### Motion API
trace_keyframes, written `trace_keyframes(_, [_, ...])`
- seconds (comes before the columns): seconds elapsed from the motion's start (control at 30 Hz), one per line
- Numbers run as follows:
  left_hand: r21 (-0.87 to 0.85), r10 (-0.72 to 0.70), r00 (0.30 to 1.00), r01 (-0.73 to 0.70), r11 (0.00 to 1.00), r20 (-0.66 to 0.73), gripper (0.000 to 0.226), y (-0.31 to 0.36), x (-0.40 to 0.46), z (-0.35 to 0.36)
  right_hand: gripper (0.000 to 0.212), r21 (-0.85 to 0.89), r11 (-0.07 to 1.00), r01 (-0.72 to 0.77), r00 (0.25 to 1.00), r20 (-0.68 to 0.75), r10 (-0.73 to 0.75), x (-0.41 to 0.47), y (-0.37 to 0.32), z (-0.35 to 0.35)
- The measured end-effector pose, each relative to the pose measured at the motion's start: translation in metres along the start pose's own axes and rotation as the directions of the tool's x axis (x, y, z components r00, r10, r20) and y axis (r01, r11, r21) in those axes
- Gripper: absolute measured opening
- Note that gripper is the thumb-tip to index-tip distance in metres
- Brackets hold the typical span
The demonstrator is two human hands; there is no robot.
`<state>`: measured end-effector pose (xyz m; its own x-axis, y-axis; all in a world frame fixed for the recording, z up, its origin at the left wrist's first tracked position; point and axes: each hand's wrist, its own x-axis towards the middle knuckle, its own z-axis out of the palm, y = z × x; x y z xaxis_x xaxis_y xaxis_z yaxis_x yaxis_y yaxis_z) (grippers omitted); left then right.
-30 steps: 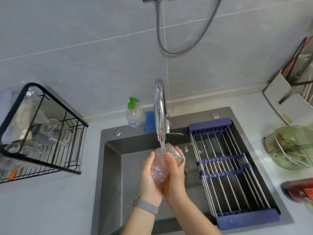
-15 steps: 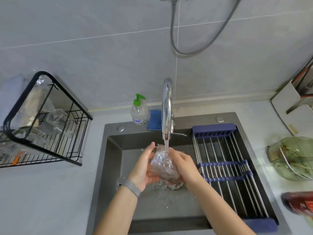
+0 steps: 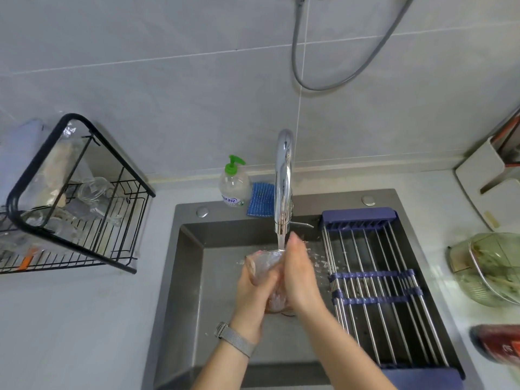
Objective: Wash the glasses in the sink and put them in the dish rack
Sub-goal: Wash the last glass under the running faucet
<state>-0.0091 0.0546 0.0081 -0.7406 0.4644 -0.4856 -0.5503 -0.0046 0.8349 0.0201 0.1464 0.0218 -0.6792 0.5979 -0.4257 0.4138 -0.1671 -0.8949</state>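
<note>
A clear glass [image 3: 263,261] lies tilted between both hands over the grey sink [image 3: 185,277], under water running from the chrome faucet [image 3: 283,175]. My left hand [image 3: 251,294] cups it from below and the left. Against its right side presses my right hand [image 3: 299,274], fingers pointing up toward the spout. The black wire dish rack [image 3: 84,209] stands on the counter at the left with several clear glasses [image 3: 92,190] in it.
A blue and steel roll-up drying mat [image 3: 374,280] covers the sink's right part. A soap bottle [image 3: 234,184] with a green pump and a blue sponge [image 3: 261,199] sit behind the sink. A green glass bowl [image 3: 489,266] and a red item [image 3: 498,347] are at right.
The glass has been turned between the hands under the stream; the right hand now lies flat against its right side with fingers up. The view has shifted slightly.
</note>
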Motion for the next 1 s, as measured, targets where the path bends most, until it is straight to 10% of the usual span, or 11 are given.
trace_keyframes(0.07, [-0.025, -0.030, 0.999, 0.029, 0.999, -0.042, 0.075, 0.002, -0.002, 0.006, 0.060, 0.165, 0.957, -0.239, 0.970, 0.075, 0.230, 0.021, -0.004, -0.002])
trace_keyframes(0.17, [-0.038, -0.052, 0.992, 0.047, 0.998, -0.118, 0.062, 0.014, 0.001, 0.006, 0.079, 0.085, 0.972, -0.219, 0.975, 0.056, 0.214, 0.006, -0.002, 0.015])
trace_keyframes(0.33, [0.070, -0.080, 0.977, 0.096, 0.993, -0.196, 0.040, 0.021, 0.015, 0.005, 0.055, 0.284, 0.849, -0.445, 0.893, 0.066, 0.446, 0.025, -0.004, 0.021])
trace_keyframes(0.67, [0.109, -0.143, 0.965, 0.170, 0.979, -0.221, 0.019, 0.018, 0.023, 0.002, 0.063, 0.285, 0.870, -0.403, 0.904, -0.027, 0.427, 0.036, -0.001, 0.028])
trace_keyframes(1.0, [0.497, 0.011, 0.971, 0.113, 0.860, -0.239, 0.063, 0.017, 0.032, 0.000, 0.059, 0.422, 0.804, -0.420, 0.903, 0.101, 0.418, 0.022, 0.014, 0.030])
